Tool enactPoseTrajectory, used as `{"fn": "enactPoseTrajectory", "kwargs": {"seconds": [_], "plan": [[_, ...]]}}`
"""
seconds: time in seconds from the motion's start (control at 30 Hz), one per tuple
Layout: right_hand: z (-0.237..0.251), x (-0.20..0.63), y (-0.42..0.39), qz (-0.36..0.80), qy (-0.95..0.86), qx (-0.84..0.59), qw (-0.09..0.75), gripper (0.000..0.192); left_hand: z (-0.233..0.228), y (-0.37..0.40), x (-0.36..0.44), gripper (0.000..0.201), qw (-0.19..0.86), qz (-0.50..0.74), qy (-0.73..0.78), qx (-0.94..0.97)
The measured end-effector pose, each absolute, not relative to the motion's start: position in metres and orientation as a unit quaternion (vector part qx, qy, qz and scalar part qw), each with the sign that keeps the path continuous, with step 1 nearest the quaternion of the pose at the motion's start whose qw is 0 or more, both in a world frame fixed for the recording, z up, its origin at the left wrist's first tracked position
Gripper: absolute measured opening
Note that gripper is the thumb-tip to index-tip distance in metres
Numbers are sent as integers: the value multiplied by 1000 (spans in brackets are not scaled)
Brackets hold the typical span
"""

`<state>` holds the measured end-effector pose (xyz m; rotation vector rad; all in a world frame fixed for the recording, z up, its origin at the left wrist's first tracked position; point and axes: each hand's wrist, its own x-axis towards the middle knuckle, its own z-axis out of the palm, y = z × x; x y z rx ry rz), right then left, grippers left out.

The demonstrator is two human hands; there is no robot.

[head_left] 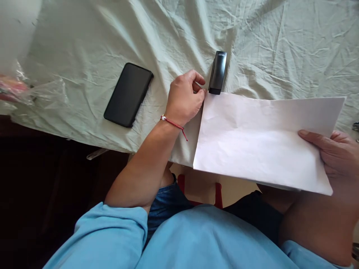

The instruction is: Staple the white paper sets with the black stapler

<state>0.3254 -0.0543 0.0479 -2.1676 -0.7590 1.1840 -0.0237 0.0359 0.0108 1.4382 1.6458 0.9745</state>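
Note:
A small stack of white paper sheets (260,138) lies partly on the table and hangs over its front edge. My right hand (340,153) grips the stack's right side, thumb on top and fingers hidden underneath. At the upper left corner of the paper, my left hand (186,93) has its fingers curled and the thumb tip pressed to that corner. A black stapler (218,73) stands with its front end at the same corner, just right of my left fingertips. Whether the paper's corner is between its jaws I cannot tell.
Left of my left hand lies a black smartphone (128,94), screen up. A wrinkled pale green cloth (174,30) covers the table. Clear plastic wrapping (47,91) rests at the far left. Small dark objects (355,127) show at the right edge.

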Motion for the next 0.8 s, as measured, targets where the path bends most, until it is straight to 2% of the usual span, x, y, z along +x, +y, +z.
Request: {"fn": "enactPoseTrajectory", "kwargs": {"seconds": [0.13,0.2,0.27,0.37,0.57,0.67,0.8], "plan": [[49,326,-56,434,-288,-808,274,48,11,37,-26,8,305,476,567,599],[50,325,-56,432,-286,-811,271,45,12,38,-26,16,293,496,531,622],[51,324,-57,433,-287,-810,274,43,12,37,-26,19,301,484,521,635],[51,324,-57,437,-284,-807,276,45,11,35,-27,5,307,452,519,657],[42,328,-53,416,-303,-812,276,52,9,37,-27,10,235,369,566,698],[44,328,-53,403,-328,-812,266,54,13,36,-24,7,259,362,590,674],[54,325,-60,382,-344,-826,231,54,17,29,-22,3,362,432,548,618]]}}
